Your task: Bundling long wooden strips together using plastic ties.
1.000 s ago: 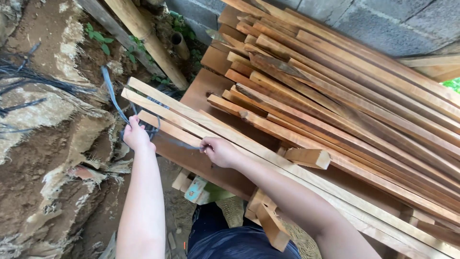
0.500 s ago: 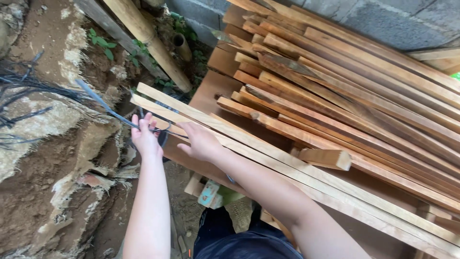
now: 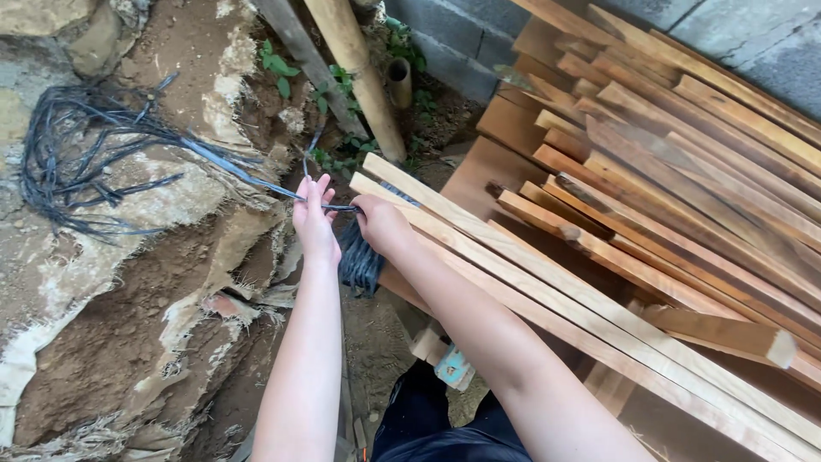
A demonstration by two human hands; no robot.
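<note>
Head view: dark strap (image 3: 256,175) is pinched by left hand (image 3: 313,214) & right hand (image 3: 380,224), both closed on it, at the end of the pale wooden slats (image 3: 513,274). Prob. light, floppy, a bit slick; best gripped close to the slats.

Both arms are bare to past the elbow, with no sleeves, watch or rings on the left hand (image 3: 313,218) or right hand (image 3: 380,224). Dark navy trousers (image 3: 445,428) cover the legs.
</note>
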